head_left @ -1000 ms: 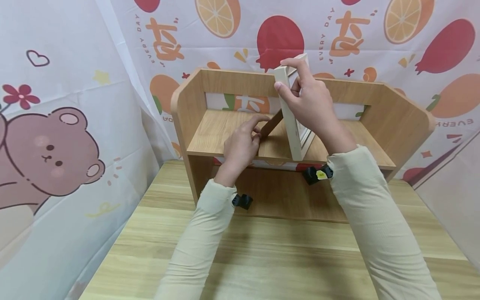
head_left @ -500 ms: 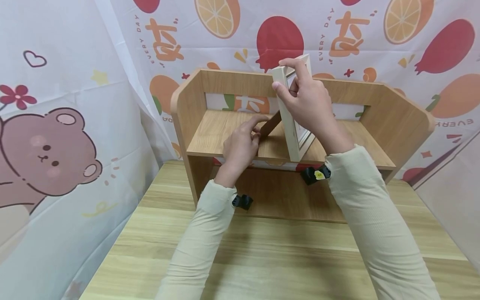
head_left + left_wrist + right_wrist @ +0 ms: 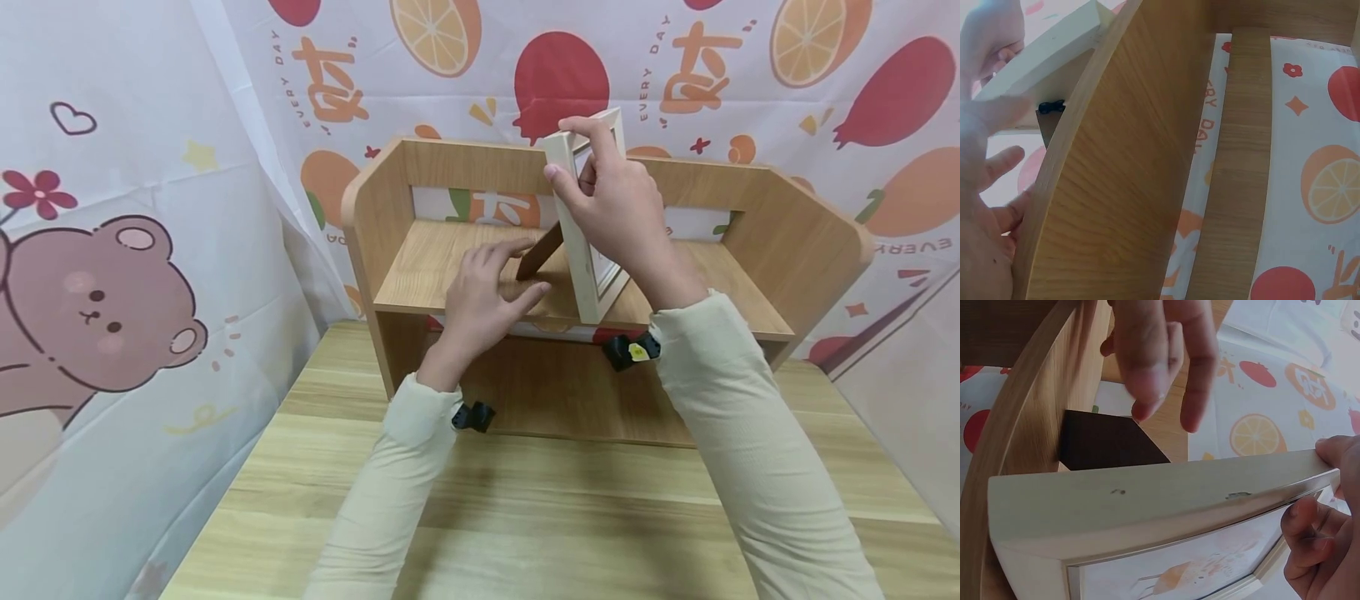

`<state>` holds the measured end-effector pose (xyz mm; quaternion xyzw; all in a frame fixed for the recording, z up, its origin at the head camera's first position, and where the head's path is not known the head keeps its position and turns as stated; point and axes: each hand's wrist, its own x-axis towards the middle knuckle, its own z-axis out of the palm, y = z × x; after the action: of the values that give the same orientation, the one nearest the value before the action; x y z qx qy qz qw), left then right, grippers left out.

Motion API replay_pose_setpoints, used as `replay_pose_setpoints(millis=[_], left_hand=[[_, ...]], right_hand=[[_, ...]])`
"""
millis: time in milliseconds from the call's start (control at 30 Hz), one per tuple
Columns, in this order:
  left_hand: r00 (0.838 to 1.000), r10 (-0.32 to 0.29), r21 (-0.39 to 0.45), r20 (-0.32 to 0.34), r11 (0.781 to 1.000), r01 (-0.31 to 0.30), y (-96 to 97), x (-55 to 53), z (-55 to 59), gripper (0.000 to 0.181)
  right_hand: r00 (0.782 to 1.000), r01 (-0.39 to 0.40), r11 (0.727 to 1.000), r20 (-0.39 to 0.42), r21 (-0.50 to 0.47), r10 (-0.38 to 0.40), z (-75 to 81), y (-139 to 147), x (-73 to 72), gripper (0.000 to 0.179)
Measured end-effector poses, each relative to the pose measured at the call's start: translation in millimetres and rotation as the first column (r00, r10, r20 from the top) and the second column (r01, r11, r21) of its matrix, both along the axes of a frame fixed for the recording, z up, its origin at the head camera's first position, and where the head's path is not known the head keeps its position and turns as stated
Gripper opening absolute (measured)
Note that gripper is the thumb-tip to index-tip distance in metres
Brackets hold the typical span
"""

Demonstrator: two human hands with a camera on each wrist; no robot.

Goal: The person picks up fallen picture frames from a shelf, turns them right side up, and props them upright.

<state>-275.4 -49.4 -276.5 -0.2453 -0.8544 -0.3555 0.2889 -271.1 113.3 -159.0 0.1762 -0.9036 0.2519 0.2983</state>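
Note:
A cream picture frame stands upright on the upper board of a wooden desktop shelf, turned at an angle, with its picture facing right. My right hand grips its upper corner between thumb and fingers. Behind the frame, a dark brown support leg is swung out and reaches down to the board. My left hand is spread beside that leg, thumb apart from the fingers; in the right wrist view its fingertips hang free of the leg. A printed picture shows behind the frame's front.
The shelf has raised side panels and a slotted back rail. Its lower compartment opens toward me. Below it spreads a light wood-grain table. Patterned cloth hangs behind and at the left.
My left hand has let go of the support leg; its thumb and fingers have spread and the wrist has drawn slightly back left. The frame has shifted slightly left, still held by my right hand.

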Motion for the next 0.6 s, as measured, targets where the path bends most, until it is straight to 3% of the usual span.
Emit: replay_pose_setpoints(millis=[100, 200, 600], left_hand=[[0.993, -0.030, 0.021, -0.118, 0.999, 0.033, 3.9, 2.7, -1.8, 0.055], [0.982, -0.045, 0.028, -0.184, 0.998, 0.051, 10.8, 5.1, -2.8, 0.054], [0.984, -0.027, -0.017, -0.174, 1.000, 0.025, 35.1, 11.5, -4.3, 0.057]], right_hand=[[1.000, 0.005, 1.000, -0.003, 0.011, -0.005, 0.2, 0.3, 0.1, 0.049], [1.000, 0.012, 1.000, -0.006, 0.023, -0.012, 0.7, 0.7, 0.3, 0.050], [1.000, -0.004, 0.999, -0.030, 0.041, 0.006, 0.8, 0.8, 0.3, 0.050]])
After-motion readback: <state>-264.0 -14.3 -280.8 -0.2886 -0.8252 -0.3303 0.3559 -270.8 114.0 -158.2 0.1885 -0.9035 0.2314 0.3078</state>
